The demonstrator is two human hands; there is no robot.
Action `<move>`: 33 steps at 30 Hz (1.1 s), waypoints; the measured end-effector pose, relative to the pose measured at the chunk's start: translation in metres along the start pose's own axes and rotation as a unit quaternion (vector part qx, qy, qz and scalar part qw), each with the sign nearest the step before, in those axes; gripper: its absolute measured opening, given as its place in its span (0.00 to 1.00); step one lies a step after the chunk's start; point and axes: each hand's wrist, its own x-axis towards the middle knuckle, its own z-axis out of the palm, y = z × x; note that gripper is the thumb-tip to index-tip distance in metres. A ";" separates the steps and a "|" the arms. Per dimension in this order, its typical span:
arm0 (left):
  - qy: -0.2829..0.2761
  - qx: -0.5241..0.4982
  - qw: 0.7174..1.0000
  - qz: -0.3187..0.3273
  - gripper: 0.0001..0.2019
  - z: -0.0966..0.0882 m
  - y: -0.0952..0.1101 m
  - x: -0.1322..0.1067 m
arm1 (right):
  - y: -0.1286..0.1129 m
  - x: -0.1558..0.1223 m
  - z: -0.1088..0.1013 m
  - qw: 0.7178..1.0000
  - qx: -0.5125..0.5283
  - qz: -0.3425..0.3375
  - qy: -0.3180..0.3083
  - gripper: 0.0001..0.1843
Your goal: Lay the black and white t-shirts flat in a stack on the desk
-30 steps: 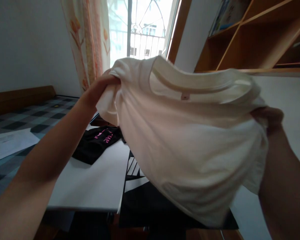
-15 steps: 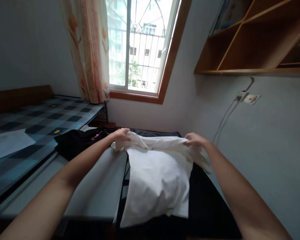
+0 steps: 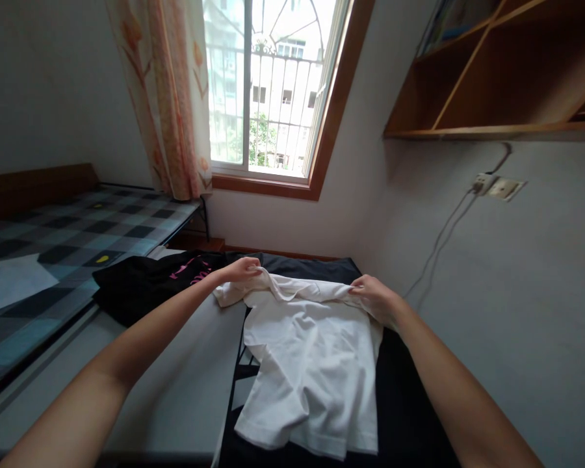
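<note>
A white T-shirt [image 3: 312, 364] lies spread over a black cloth [image 3: 409, 390], its lower hem toward me and its body wrinkled. My left hand [image 3: 244, 268] pinches the shirt's far edge near its left shoulder. On the other side, my right hand [image 3: 373, 294] grips the same edge near the right shoulder. Between the hands the fabric is folded and bunched in a band. One sleeve sticks out beneath my left hand; the other is partly hidden by my right hand and forearm.
Left of the shirt lies a black garment with pink lettering [image 3: 151, 279] on a pale board [image 3: 185, 370]. Farther left is a checked mattress [image 3: 141, 218] with paper sheets [image 3: 14, 283]. A wooden shelf [image 3: 468, 133] and a socket with cables [image 3: 500, 187] are on the right wall.
Both hands have lowered the shirt's far edge slightly. The shirt body has settled flatter, and its hem has come closer to me. The view has shifted a little.
</note>
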 end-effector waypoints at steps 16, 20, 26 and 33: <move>0.079 0.008 0.986 -0.145 0.11 -0.016 -0.029 0.039 | 0.012 0.042 -0.034 0.999 0.015 0.042 0.010 0.17; 0.022 0.001 0.992 -0.125 0.23 -0.003 -0.038 0.037 | 0.020 0.055 -0.006 0.996 0.002 0.087 0.023 0.18; -0.028 -0.116 0.990 -0.071 0.20 -0.016 -0.038 0.040 | 0.015 0.050 -0.029 0.995 0.090 0.027 0.034 0.19; 0.111 -0.203 0.968 -0.092 0.25 -0.048 -0.026 0.063 | -0.004 0.070 -0.104 0.961 0.064 0.018 0.268 0.12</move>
